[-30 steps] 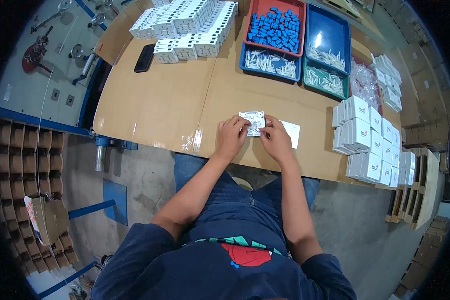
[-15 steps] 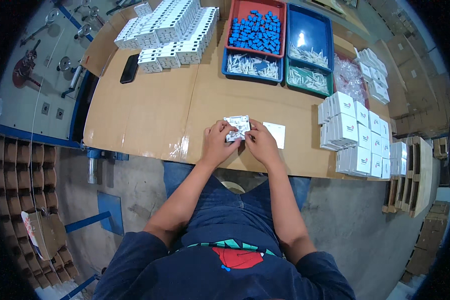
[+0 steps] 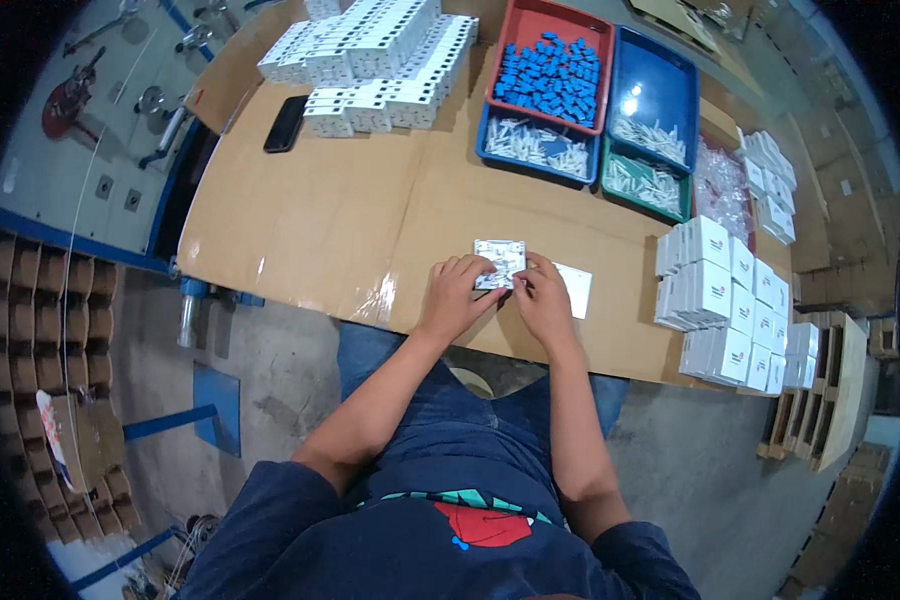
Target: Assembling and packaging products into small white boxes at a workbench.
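A white square plastic housing (image 3: 500, 258) with moulded parts on its open face lies near the table's front edge, between my hands. My left hand (image 3: 456, 297) grips its left side, fingers curled over the edge and thumb along the lower side. Closed at the lower right corner is my right hand (image 3: 547, 303), its thumb and fingertips pinched on the housing. Any small piece under those fingertips is hidden. Just right of the right hand, partly behind it, a flat white square plate (image 3: 576, 290) lies on the cardboard.
Stacked white housings (image 3: 370, 60) and a black phone (image 3: 286, 124) are at the far left. Ahead stand a red tray (image 3: 605, 110) of blue pieces and blue (image 3: 540, 172) and green (image 3: 682, 212) trays of white pieces. White boxes (image 3: 715, 290) are piled at right.
The whole view has turned, so the table's things sit farther right and mostly lower. My left fingers have drawn back toward the housing's edge, baring more of its face.
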Action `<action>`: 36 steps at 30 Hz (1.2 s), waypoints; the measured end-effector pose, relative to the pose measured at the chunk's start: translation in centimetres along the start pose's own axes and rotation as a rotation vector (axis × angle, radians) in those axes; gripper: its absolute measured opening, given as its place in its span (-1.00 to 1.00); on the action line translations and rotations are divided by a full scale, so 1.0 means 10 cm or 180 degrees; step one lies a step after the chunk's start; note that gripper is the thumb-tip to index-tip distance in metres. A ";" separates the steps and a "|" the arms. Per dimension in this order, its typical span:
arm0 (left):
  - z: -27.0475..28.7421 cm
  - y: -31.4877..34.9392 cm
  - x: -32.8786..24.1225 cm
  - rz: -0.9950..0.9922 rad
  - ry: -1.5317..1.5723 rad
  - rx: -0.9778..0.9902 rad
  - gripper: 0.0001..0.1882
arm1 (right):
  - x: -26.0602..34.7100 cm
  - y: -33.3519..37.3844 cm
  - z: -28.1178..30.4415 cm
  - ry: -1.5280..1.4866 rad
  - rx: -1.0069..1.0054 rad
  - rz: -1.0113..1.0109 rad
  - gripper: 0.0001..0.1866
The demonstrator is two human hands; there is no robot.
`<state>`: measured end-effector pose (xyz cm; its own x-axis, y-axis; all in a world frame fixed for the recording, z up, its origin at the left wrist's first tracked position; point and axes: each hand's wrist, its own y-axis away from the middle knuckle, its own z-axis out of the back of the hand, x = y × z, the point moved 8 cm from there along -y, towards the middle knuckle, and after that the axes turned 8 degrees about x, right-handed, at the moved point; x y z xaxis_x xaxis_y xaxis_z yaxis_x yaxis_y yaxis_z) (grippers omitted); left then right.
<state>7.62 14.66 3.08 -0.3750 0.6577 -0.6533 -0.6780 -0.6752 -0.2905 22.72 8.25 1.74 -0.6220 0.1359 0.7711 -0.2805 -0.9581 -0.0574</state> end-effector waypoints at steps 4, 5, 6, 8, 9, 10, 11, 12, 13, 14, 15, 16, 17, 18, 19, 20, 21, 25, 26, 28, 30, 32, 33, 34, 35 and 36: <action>0.00 -0.01 0.00 0.0045 -0.0067 -0.0043 -0.63 | 0.04 -0.03 0.02 0.0245 -0.0103 0.0115 -0.87; 0.01 -0.01 -0.01 0.0065 -0.0082 -0.0085 -0.63 | 0.06 -0.04 0.04 0.0226 -0.0079 0.0099 -0.88; 0.02 -0.01 0.00 0.0087 -0.0098 -0.0129 -0.63 | 0.07 -0.04 0.03 0.0206 -0.0053 0.0086 -0.88; 0.01 -0.02 0.01 0.0098 -0.0092 -0.0051 -0.62 | 0.07 -0.04 0.05 0.0153 -0.0107 0.0113 -0.88; 0.00 -0.02 0.02 0.0130 -0.0090 0.0012 -0.62 | 0.08 -0.04 0.05 0.0101 -0.0138 0.0153 -0.89; 0.00 -0.02 0.02 0.0121 -0.0099 -0.0004 -0.62 | 0.08 -0.05 0.05 0.0102 -0.0146 0.0172 -0.89; -0.01 -0.02 0.02 0.0189 -0.0049 0.0015 -0.61 | 0.09 -0.04 0.06 0.0218 -0.0249 0.0254 -0.88; -0.02 -0.02 0.04 0.0261 0.0000 0.0032 -0.61 | 0.11 -0.03 0.08 0.0334 -0.0348 0.0338 -0.88; -0.03 -0.02 0.05 0.0293 0.0078 0.0119 -0.56 | 0.12 -0.03 0.07 0.0327 -0.0340 0.0357 -0.88; -0.03 -0.03 0.05 0.0304 0.0065 0.0104 -0.56 | 0.11 -0.04 0.08 0.0319 -0.0354 0.0297 -0.88; -0.02 -0.05 0.04 0.0264 0.0017 0.0027 -0.51 | 0.10 -0.06 0.08 0.0311 -0.0366 0.0235 -0.88; 0.00 -0.04 0.01 0.0225 -0.0018 -0.0028 -0.46 | 0.09 -0.06 0.08 0.0307 -0.0353 0.0225 -0.88; 0.01 -0.04 0.01 0.0238 -0.0013 -0.0016 -0.46 | 0.08 -0.07 0.09 0.0390 -0.0391 0.0215 -0.88; 0.02 -0.04 0.02 0.0326 0.0058 -0.0015 -0.40 | 0.07 -0.08 0.10 0.0476 -0.0430 0.0203 -0.89; 0.02 -0.05 0.05 0.0412 0.0126 -0.0019 -0.34 | 0.08 -0.09 0.09 0.0473 -0.0420 0.0193 -0.89; 0.01 -0.05 0.07 0.0421 0.0130 -0.0008 -0.34 | 0.08 -0.10 0.08 0.0416 -0.0397 0.0181 -0.89; 0.01 -0.05 0.08 0.0388 0.0064 -0.0048 -0.28 | 0.08 -0.12 0.07 0.0360 -0.0376 0.0167 -0.89; 0.07 -0.13 0.08 0.0419 0.0427 -0.0185 -0.15 | 0.03 -0.13 0.07 0.0325 -0.0362 0.0056 -0.90; 0.10 -0.14 0.08 0.0421 0.0439 -0.0171 -0.15 | 0.03 -0.14 0.09 0.0281 -0.0417 0.0092 -0.90; 0.09 -0.13 0.15 0.0629 -0.0193 0.0400 -0.09 | 0.05 -0.14 0.11 0.0245 -0.0461 0.0127 -0.90; 0.16 -0.07 0.25 0.0572 -0.0397 0.0434 -0.05 | 0.07 -0.15 0.12 0.0067 -0.0417 0.0023 -0.91; 0.17 -0.10 0.25 0.0521 -0.0614 0.0430 0.00 | 0.01 -0.17 0.15 0.0069 -0.0299 -0.0171 -0.91; 0.13 -0.09 0.23 0.0566 -0.0714 0.0522 0.03 | -0.07 -0.19 0.15 0.0058 -0.0192 -0.0391 -0.91; 0.07 -0.11 0.20 0.0584 -0.0803 0.0648 0.06 | -0.11 -0.22 0.21 0.0058 -0.0193 -0.0417 -0.91; 0.04 -0.12 0.20 0.0607 -0.0803 0.0693 0.06 | -0.14 -0.26 0.30 -0.0021 -0.0439 -0.0338 -0.89; 0.03 -0.16 0.20 0.0610 -0.0817 0.0636 0.06 | -0.18 -0.32 0.38 -0.0101 -0.0687 -0.0272 -0.87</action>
<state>7.73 17.18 2.42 -0.6361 0.6051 -0.4787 -0.6806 -0.7323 -0.0212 27.53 10.08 2.96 -0.5671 0.2030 0.7982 -0.4830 -0.8670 -0.1227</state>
